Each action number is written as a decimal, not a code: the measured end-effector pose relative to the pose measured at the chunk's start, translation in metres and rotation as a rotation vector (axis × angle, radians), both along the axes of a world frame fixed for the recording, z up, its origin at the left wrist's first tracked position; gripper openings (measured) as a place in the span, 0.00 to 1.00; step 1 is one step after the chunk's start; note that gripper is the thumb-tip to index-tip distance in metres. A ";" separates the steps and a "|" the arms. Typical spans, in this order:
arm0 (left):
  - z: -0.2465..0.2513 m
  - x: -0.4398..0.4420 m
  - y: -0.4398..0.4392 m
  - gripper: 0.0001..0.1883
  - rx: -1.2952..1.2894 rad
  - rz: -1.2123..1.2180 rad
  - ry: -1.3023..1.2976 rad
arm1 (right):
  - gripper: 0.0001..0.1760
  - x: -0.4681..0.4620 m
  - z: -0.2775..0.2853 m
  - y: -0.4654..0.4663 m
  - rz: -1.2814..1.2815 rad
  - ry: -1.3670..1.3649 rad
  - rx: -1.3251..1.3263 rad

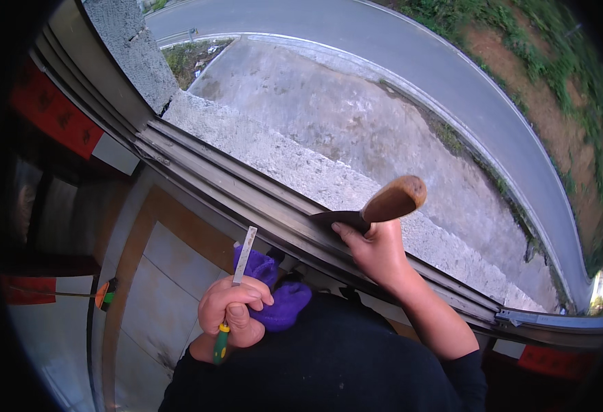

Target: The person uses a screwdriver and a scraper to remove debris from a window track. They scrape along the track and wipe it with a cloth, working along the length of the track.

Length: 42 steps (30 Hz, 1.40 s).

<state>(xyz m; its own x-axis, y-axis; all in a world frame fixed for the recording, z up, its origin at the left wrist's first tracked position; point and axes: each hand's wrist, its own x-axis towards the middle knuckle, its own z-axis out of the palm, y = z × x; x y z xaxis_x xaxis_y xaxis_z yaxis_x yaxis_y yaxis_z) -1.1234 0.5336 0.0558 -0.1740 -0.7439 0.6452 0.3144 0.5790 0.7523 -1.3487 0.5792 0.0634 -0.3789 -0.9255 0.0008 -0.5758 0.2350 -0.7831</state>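
Observation:
My left hand [232, 311] grips a hand tool with a flat, narrow metal blade [244, 255] and a green and yellow handle [221, 344]. The blade points up and away from me. Beside the fingers is purple knitted fabric [287, 308]; whether the hand also holds it, I cannot tell. My right hand [381, 252] holds a putty knife by its dark blade [340, 219], thumb pressed on the metal. Its wooden handle [395, 199] sticks up to the right. The blade is over the metal window track [260, 198], its tip hidden from clear view.
Beyond the track run a rough concrete ledge [280, 147], a concrete apron [332, 118] and a curving road [466, 92]. Indoors are floor tiles [172, 268], red paper strips with writing [57, 110] and an orange, green and black item [105, 294]. A metal frame post [103, 62] stands at left.

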 end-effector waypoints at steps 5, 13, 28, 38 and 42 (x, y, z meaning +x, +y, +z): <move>0.002 -0.007 0.001 0.13 0.045 0.023 -0.041 | 0.06 -0.007 0.013 -0.011 0.005 -0.283 0.056; -0.015 -0.028 -0.009 0.12 0.128 0.046 -0.066 | 0.08 -0.027 0.007 -0.025 -0.023 -0.589 0.090; -0.036 -0.065 -0.017 0.14 0.178 0.100 -0.127 | 0.08 -0.040 0.016 -0.037 0.021 -0.732 0.271; -0.036 -0.066 -0.020 0.13 0.153 0.107 -0.146 | 0.15 -0.050 0.014 -0.039 0.125 -0.646 0.141; -0.037 -0.065 -0.021 0.11 0.134 0.126 -0.133 | 0.22 -0.050 0.025 -0.046 0.076 -0.739 0.082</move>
